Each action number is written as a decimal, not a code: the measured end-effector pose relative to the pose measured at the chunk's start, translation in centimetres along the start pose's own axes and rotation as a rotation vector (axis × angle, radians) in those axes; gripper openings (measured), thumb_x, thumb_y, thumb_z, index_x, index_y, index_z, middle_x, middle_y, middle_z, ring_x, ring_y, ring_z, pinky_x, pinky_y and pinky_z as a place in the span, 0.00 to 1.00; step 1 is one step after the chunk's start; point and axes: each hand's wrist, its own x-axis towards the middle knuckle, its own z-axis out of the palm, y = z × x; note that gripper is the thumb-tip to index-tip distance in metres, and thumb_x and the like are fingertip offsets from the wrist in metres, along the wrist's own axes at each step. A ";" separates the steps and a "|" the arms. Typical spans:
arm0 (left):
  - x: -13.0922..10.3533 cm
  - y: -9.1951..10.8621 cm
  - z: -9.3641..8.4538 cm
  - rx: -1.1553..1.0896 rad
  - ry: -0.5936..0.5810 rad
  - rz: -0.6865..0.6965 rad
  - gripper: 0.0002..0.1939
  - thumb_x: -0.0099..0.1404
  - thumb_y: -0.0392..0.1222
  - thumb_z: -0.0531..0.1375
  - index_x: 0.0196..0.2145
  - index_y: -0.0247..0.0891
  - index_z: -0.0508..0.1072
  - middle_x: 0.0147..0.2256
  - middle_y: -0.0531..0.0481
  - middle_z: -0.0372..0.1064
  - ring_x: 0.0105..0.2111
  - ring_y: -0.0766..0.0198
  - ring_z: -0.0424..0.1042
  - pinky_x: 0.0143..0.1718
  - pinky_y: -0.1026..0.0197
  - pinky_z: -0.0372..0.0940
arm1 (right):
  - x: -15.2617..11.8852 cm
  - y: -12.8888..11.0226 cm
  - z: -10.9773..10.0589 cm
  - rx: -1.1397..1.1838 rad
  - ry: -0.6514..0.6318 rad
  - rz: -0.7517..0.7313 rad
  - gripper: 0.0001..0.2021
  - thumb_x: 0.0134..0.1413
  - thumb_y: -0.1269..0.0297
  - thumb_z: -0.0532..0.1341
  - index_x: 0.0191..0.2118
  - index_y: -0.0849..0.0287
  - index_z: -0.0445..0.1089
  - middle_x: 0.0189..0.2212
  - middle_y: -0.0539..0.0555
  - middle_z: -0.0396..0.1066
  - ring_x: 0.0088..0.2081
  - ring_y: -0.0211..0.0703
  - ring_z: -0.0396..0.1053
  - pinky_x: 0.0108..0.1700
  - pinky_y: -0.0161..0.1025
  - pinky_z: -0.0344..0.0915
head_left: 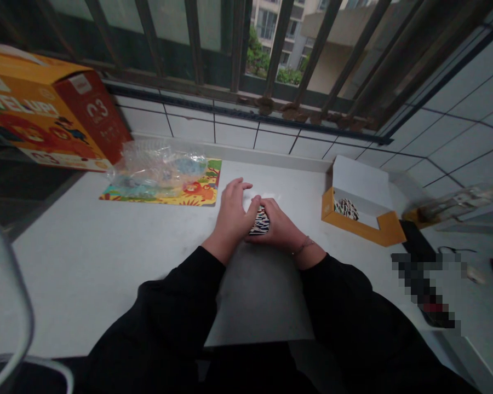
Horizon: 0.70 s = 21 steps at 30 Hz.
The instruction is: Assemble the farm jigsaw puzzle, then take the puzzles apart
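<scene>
A small black-and-white striped block sits between my hands above the white counter; whether it is one piece or a stack of pieces I cannot tell. My right hand curls round its right side and underside. On the other side my left hand has its fingers spread apart and reaching forward, while the thumb lies against the block's top left, close to the right fingertips. The far side of the block is hidden by my fingers.
An orange box with its white lid up holds similar striped pieces. Clear plastic packaging lies on a colourful picture sheet, beside a big orange carton. Window bars rise behind; a white curved tube is near left.
</scene>
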 end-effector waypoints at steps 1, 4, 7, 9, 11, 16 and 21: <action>0.4 -0.3 -0.8 0.113 0.048 0.041 0.17 0.74 0.45 0.62 0.58 0.39 0.73 0.71 0.31 0.59 0.75 0.41 0.56 0.76 0.34 0.49 | -0.1 -0.1 -0.2 -0.006 0.003 0.009 0.52 0.39 0.45 0.83 0.69 0.54 0.64 0.59 0.64 0.68 0.62 0.66 0.68 0.68 0.68 0.66; 2.0 -2.0 -3.1 0.347 0.170 0.023 0.22 0.69 0.44 0.67 0.60 0.44 0.75 0.78 0.35 0.45 0.79 0.30 0.38 0.75 0.23 0.37 | -0.3 -0.3 -0.6 -0.002 0.015 0.042 0.53 0.39 0.43 0.83 0.69 0.52 0.63 0.61 0.63 0.67 0.64 0.66 0.67 0.70 0.67 0.64; 3.4 -4.5 -4.7 0.481 0.235 -0.058 0.29 0.65 0.47 0.72 0.61 0.41 0.75 0.80 0.34 0.40 0.79 0.22 0.29 0.72 0.15 0.28 | -0.5 -0.5 -0.7 0.020 0.036 0.066 0.52 0.39 0.44 0.82 0.69 0.52 0.63 0.62 0.63 0.66 0.65 0.66 0.67 0.72 0.67 0.62; 4.0 -5.8 -5.3 0.508 0.242 -0.110 0.27 0.69 0.50 0.69 0.61 0.35 0.75 0.78 0.32 0.48 0.78 0.23 0.33 0.72 0.17 0.28 | -0.5 -0.7 -0.8 0.040 0.047 0.080 0.52 0.39 0.45 0.82 0.69 0.52 0.64 0.62 0.64 0.67 0.66 0.67 0.67 0.72 0.67 0.62; 4.3 -6.3 -5.7 0.493 0.238 -0.127 0.23 0.75 0.49 0.63 0.61 0.33 0.75 0.73 0.32 0.60 0.77 0.27 0.42 0.73 0.20 0.32 | -0.5 -0.8 -0.9 0.069 0.063 0.099 0.52 0.38 0.45 0.83 0.68 0.52 0.64 0.62 0.64 0.67 0.66 0.67 0.67 0.72 0.67 0.61; 3.4 -3.8 -5.5 0.296 0.143 0.090 0.09 0.76 0.45 0.61 0.48 0.42 0.77 0.55 0.39 0.77 0.60 0.46 0.72 0.68 0.40 0.60 | -0.7 -1.4 -1.7 0.482 -0.042 0.183 0.54 0.37 0.39 0.82 0.69 0.51 0.64 0.63 0.63 0.69 0.63 0.66 0.71 0.67 0.64 0.69; 1.5 -0.9 -3.6 0.168 0.027 0.199 0.08 0.70 0.37 0.67 0.45 0.44 0.72 0.44 0.48 0.77 0.50 0.53 0.75 0.59 0.46 0.67 | -1.3 -1.8 -2.3 1.004 -0.302 0.195 0.60 0.33 0.32 0.80 0.71 0.51 0.63 0.62 0.63 0.72 0.59 0.63 0.75 0.60 0.58 0.75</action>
